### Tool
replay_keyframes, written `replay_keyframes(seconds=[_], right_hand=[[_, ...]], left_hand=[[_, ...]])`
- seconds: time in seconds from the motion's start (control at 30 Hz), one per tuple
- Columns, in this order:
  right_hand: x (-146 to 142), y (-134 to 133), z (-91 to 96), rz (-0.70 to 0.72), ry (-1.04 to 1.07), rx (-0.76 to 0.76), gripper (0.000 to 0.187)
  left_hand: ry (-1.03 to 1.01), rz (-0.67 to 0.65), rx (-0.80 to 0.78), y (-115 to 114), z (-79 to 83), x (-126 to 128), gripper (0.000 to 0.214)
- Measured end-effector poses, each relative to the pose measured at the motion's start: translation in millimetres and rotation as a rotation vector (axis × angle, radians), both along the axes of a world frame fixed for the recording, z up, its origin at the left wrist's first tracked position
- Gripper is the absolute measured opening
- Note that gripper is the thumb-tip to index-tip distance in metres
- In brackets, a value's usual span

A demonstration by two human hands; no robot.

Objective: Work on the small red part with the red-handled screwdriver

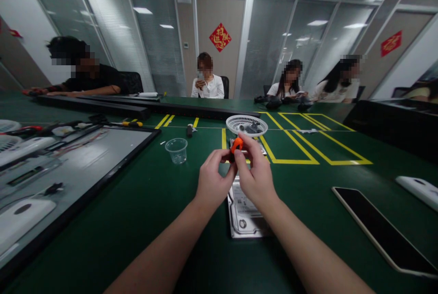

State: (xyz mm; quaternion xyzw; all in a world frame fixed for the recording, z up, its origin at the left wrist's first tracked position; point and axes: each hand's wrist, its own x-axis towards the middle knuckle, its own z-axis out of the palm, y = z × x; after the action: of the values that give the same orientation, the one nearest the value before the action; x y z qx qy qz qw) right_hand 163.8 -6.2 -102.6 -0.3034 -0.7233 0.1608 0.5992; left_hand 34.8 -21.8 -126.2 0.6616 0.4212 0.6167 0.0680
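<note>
Closely, the left fingers (pixel 219 155) and right fingers (pixel 252 147) pinch a small orange piece (pixel 237 144) between their tips.

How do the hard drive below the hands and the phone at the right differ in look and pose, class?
The hard drive has a silvery face with a printed label; the phone has a plain black face with a pale edge.
The hard drive is partly hidden by the right hand; no hand covers the phone.
The hard drive appears nearly straight in the view; the phone appears slanted.
Both lie flat on the green table.
</note>
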Motion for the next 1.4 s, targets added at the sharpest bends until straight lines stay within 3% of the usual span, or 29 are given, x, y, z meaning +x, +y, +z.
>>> replay_keyframes(seconds=[0.37, 0.53, 0.73, 0.97, 1.23, 1.4], right_hand=[[0.2, -0.3, -1.1, 0.007, 0.001, 0.017, 0.040], [-0.6, -1.1, -0.1, 0.000, -0.021, 0.042, 0.033], [0.1, -1.9, -0.3, -0.003, -0.044, 0.035, 0.045], [0.7, -1.5, 1.8, -0.058, -0.037, 0.069, 0.034], [2.0, -2.3, 0.3, -0.024, -0.041, 0.027, 0.040], [1.7, -1.4, 0.7, -0.068, -0.033, 0.036, 0.035]], left_hand=[[0.007, -0.007, -0.026, 0.8, -0.9, 0.7, 0.015], [0.006, 0.056, -0.035, 2.8, -2.4, -0.8, 0.015], [0.046, -0.032, -0.035, 2.0, 0.0, -0.3, 0.010], [-0.001, 0.036, -0.035, 2.2, -1.3, -0.3, 0.017], [0.031, -0.050, -0.031, 0.2, 1.4, 0.9, 0.014], [-0.002, -0.003, -0.033, 0.9, -0.2, 0.9, 0.017]])
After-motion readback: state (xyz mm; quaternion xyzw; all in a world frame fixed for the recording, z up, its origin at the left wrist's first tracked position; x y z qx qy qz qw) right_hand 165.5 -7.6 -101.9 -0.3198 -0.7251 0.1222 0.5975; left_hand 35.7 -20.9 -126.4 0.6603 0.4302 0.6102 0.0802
